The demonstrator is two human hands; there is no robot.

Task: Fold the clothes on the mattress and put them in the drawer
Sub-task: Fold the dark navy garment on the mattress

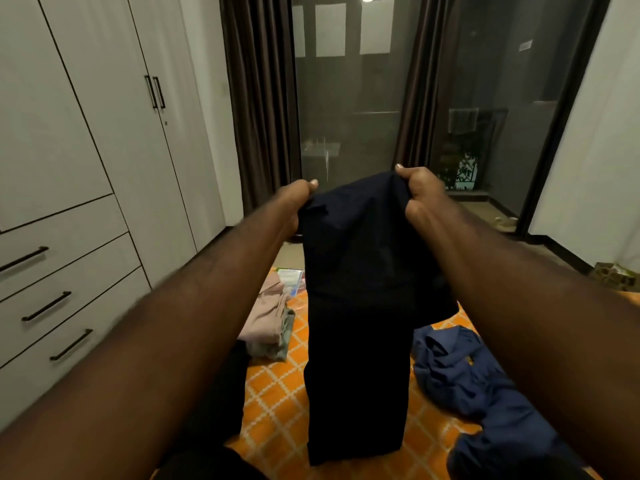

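Note:
A dark navy garment [360,306] hangs lengthwise in front of me above the mattress with its orange diamond-patterned sheet [277,396]. My left hand [294,206] grips its top left corner and my right hand [420,194] grips its top right corner, both held up at chest height. A crumpled blue garment [478,386] lies on the sheet at the right. A small pile of folded clothes, pinkish on top [266,320], sits at the left edge of the mattress. The drawers [62,296] in the white wardrobe at the left are closed.
White wardrobe doors [114,109] with black handles fill the left. Brown curtains [259,105] flank a dark glass sliding door [349,98] ahead. A plastic packet [291,277] lies at the mattress's far end. A small patterned box [614,277] sits at the right by the wall.

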